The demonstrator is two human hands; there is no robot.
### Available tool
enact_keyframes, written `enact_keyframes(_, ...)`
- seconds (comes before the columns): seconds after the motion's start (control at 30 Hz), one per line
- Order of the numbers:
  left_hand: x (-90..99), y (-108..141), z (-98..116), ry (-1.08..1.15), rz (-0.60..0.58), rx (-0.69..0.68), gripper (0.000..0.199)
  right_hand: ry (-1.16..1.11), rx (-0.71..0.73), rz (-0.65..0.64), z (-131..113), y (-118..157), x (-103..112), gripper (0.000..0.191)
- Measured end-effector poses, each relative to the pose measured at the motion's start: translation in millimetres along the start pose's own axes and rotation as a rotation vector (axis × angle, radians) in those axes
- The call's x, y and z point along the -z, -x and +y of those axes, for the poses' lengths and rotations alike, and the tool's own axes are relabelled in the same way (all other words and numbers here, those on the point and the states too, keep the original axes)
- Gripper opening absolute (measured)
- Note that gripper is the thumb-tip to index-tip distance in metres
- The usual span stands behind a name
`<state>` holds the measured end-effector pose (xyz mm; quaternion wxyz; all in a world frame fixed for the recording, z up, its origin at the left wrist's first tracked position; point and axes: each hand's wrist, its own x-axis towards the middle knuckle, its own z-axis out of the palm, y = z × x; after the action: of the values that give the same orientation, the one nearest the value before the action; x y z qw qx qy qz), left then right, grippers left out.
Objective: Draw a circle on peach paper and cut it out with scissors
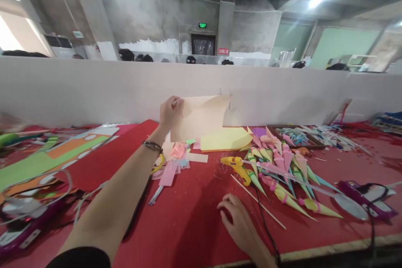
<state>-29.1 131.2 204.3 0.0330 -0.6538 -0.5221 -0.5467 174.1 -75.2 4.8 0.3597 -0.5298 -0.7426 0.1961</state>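
Note:
My left hand [171, 112] is closed on the left edge of a cream sheet of paper [201, 118], holding it up above the back of the table. Just below that sheet lies a stack of yellow paper [226, 139]. My right hand [236, 217] rests on the red table with loosely bent, parted fingers and nothing in them. Near it are a yellow hot glue gun [240, 168] and a thin wooden stick [259, 202]. Pink, yellow and green paper cones [282, 171] are piled to the right.
Paper scraps [171, 171] lie left of centre, beside red sheets [106, 159] and green strips [25, 165]. Purple power strips [370, 199] with cables sit at both sides. A clear plastic spoon [350, 206] crosses the cones. A white partition [94, 92] stands behind, with people's heads beyond.

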Motion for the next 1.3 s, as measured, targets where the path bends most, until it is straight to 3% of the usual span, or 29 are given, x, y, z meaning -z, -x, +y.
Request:
enact_keyframes(0.07,23.4,13,5,0.003,0.028,-0.043,0.021,-0.052,-0.019,-0.001,0,1,-2,0.023)
enact_keyframes(0.17,58.6,55,16,-0.081,0.037,-0.304,0.021,-0.325,-0.078,-0.061,-5,2,-4,0.031)
enact_keyframes(0.23,78.7,99,25,-0.161,-0.057,-0.596,0.023,-0.632,-0.089,-0.171,-12,3,-3,0.048)
enact_keyframes(0.3,94.1,149,33,-0.198,-0.225,-0.903,0.024,-0.913,-0.085,-0.266,-19,4,1,0.062)
enact_keyframes(0.37,104.8,199,39,-0.233,-0.404,-0.999,0.017,-1.063,-0.130,-0.225,-23,8,7,0.075)
enact_keyframes(0.43,111.4,242,41,-0.231,-0.487,-0.961,0.015,-1.159,-0.244,-0.137,-25,12,13,0.077)
enact_keyframes(0.5,115.2,275,38,-0.209,-0.497,-0.853,0.016,-1.236,-0.461,-0.059,-26,18,16,0.065)
enact_keyframes(0.57,118.0,296,32,-0.191,-0.492,-0.759,0.018,-1.280,-0.691,0.077,-30,23,16,0.053)
enact_keyframes(0.63,121.4,309,25,-0.190,-0.473,-0.656,0.016,-1.278,-0.826,0.229,-34,30,14,0.053)
enact_keyframes(0.77,129.7,320,12,-0.178,-0.406,-0.298,0.035,-1.188,-0.884,0.398,-41,44,6,0.054)
enact_keyframes(0.87,131.5,321,9,-0.216,-0.424,-0.116,0.029,-1.141,-0.910,0.442,-45,54,1,0.054)
enact_keyframes(1.03,123.1,321,10,-0.407,-0.622,-0.113,0.042,-1.127,-0.992,0.458,-61,75,-12,0.055)
enact_keyframes(1.13,118.3,326,6,-0.508,-0.745,-0.195,0.049,-1.119,-1.016,0.370,-66,93,-23,0.054)
enact_keyframes(1.23,116.1,327,-1,-0.566,-0.787,-0.258,0.051,-1.077,-1.035,0.244,-59,107,-28,0.050)
enact_keyframes(1.3,115.1,323,-6,-0.580,-0.807,-0.289,0.052,-1.040,-1.056,0.257,-47,106,-20,0.044)
